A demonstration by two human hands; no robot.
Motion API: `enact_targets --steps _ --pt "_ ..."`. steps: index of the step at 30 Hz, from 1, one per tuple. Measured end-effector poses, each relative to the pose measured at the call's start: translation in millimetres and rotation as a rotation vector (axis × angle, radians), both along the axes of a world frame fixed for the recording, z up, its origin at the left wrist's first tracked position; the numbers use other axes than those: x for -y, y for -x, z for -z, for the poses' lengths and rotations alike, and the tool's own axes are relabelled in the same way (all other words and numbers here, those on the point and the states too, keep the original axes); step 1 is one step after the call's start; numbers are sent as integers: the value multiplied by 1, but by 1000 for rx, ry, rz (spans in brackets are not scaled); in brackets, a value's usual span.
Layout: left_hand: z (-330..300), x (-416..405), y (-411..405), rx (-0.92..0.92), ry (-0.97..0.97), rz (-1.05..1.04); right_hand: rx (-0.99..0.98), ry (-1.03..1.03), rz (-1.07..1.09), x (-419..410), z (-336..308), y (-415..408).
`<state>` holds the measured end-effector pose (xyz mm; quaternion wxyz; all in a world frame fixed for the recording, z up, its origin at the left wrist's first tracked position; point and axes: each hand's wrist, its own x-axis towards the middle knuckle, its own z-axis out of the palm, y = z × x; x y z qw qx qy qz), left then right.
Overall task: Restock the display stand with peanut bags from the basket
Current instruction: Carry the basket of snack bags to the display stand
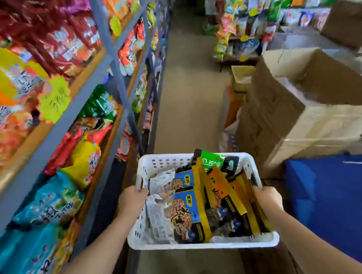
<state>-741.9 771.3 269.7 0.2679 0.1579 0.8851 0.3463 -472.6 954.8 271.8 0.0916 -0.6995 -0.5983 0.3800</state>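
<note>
Basket: white moulded plastic, perforated walls, smooth with a slight sheen.
Peanut bags: glossy printed plastic film in blue, yellow and black; some with clear crinkled film backs.
Green packet: shiny printed film.
Shelving frame: painted metal, grey-blue, matt; shelf edges look like bare wood.
Shelf snack bags: glossy, crinkled foil-like film.
Cartons: brown matt cardboard, sealed with glossy clear tape.
Blue bag: matt, cloth-like surface.
Floor: dull, matt.
</note>
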Motion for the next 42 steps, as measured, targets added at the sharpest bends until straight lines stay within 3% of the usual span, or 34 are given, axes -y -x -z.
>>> enact_targets --steps 7,15,22,32,42 --pt "23 -187 115 31 -25 82 -36 28 57 -171 24 98" --pt "8 -395 246 35 3 24 -13 50 7 -396 12 237" --pt "33 -587 373 -30 -34 51 -65 64 73 -580 34 363" --pt "-6 -932 546 -93 25 312 -109 81 338 -853 13 502" --pt "15 -1293 611 13 -22 431 -174 98 517 -1168 25 554"
